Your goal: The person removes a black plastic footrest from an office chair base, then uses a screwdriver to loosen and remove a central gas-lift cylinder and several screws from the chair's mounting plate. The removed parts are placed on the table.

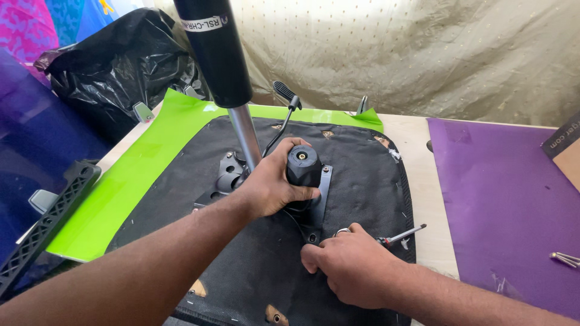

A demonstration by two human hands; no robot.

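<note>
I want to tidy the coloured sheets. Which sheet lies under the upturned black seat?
The bright green sheet: the black seat rests on it. The purple sheet lies apart on the right, with no seat on it.

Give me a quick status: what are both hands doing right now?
Left hand grips the black knob on the chair mechanism. Right hand closed on a screwdriver, resting on the seat underside. Gas cylinder stands upright beside them.

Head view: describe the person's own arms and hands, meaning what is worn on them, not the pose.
Both forearms are bare right down to the frame edge, with no sleeves in sight. The left hand has no glove, ring or watch showing. The right hand is also ungloved, with no wristband or watch visible. Nothing covers the fingers of either hand.
</note>
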